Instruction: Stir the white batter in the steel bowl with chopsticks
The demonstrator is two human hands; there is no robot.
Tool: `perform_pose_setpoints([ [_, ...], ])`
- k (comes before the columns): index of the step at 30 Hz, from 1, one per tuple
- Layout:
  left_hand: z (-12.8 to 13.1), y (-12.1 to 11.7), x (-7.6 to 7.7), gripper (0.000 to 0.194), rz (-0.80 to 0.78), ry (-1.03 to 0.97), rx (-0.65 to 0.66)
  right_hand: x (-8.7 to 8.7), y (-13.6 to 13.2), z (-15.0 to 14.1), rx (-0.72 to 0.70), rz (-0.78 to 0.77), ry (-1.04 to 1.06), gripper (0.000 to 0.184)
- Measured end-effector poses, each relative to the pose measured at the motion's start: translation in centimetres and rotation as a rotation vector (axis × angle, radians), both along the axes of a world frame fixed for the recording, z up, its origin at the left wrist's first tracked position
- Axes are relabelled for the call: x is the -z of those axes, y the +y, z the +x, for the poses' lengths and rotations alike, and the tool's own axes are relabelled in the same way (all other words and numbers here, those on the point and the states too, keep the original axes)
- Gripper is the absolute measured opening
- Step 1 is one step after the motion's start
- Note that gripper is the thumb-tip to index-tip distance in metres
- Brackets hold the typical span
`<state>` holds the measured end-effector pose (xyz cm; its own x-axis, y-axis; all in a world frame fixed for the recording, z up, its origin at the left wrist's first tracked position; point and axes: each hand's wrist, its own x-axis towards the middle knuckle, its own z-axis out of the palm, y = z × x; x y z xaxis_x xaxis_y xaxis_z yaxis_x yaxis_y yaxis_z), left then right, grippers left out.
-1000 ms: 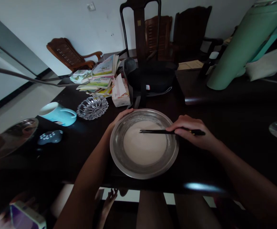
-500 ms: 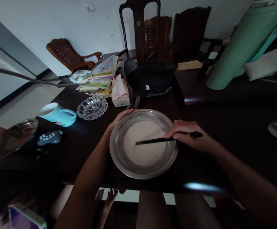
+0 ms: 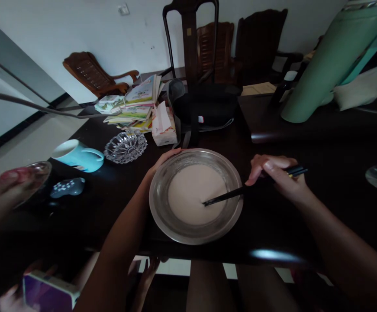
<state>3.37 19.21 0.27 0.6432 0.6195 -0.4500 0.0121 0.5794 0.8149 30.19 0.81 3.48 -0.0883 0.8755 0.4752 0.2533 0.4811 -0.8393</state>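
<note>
A wide metal bowl [image 3: 157,208] stands on the dark table, holding a pale, milky batter [image 3: 191,190]. My left hand [image 3: 165,160] grips the bowl at its far left rim; most of its fingers are hidden behind the wall. Black chopsticks [image 3: 227,196] are closed in my right hand [image 3: 274,171], which is just right of the bowl. They slant down to the left over the rim, and their tips dip into the batter.
Left of the bowl are a blue mug [image 3: 78,156], a glass dish [image 3: 126,147] and a dark bowl [image 3: 43,173] with another person's hand [image 3: 16,186] over it. That person holds a phone [image 3: 48,290]. Behind are a tissue pack [image 3: 164,125], books [image 3: 139,99] and a green flask [image 3: 331,65].
My right hand has moved right, drawing the chopstick tips right and slightly nearer through the batter. My left hand stays put. The other person's hand has come over the dark bowl; their phone shifted right.
</note>
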Motion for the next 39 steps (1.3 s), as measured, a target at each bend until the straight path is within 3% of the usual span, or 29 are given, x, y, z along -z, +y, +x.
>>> perform_pose_setpoints([
  [5,0.0,0.0,0.0,0.032,0.0,-0.013,0.005,0.1,0.5,-1.6,-0.123,0.036,-0.249,0.025],
  [9,0.1,0.2,0.2,0.032,0.002,-0.026,0.04,0.4,0.8,-1.7,-0.051,0.104,-0.325,0.015],
  [12,0.0,0.4,0.4,0.033,0.001,-0.042,0.031,0.3,0.6,-0.8,0.11,0.102,-0.254,0.02],
  [15,0.0,0.5,0.5,0.033,-0.014,-0.024,0.006,0.2,0.2,0.1,0.21,0.058,-0.047,0.03],
  [19,-0.1,0.5,0.6,0.035,-0.013,-0.02,0.002,0.3,0.0,0.2,0.071,-0.006,0.096,0.037],
  [22,-0.3,0.4,0.6,0.035,-0.001,-0.043,0.036,0.4,0.1,-0.8,-0.079,0.003,-0.073,0.034],
  [25,-0.5,0.4,0.6,0.033,0.023,-0.044,0.054,0.7,0.5,-1.6,-0.142,0.042,-0.227,0.021],
  [30,-0.4,0.2,0.5,0.031,0.047,-0.051,0.031,0.6,0.8,-1.4,-0.013,0.087,-0.307,0.015],
  [34,-0.2,0.1,0.3,0.03,0.029,-0.061,0.046,0.0,0.4,-0.4,0.166,0.096,-0.189,0.027],
  [36,-0.2,0.1,0.3,0.032,0.029,-0.067,0.046,-0.1,0.1,-0.1,0.172,0.081,-0.074,0.034],
  [39,-0.2,0.1,0.3,0.035,0.026,-0.089,0.05,0.1,0.0,-0.2,0.072,0.06,-0.03,0.035],
])
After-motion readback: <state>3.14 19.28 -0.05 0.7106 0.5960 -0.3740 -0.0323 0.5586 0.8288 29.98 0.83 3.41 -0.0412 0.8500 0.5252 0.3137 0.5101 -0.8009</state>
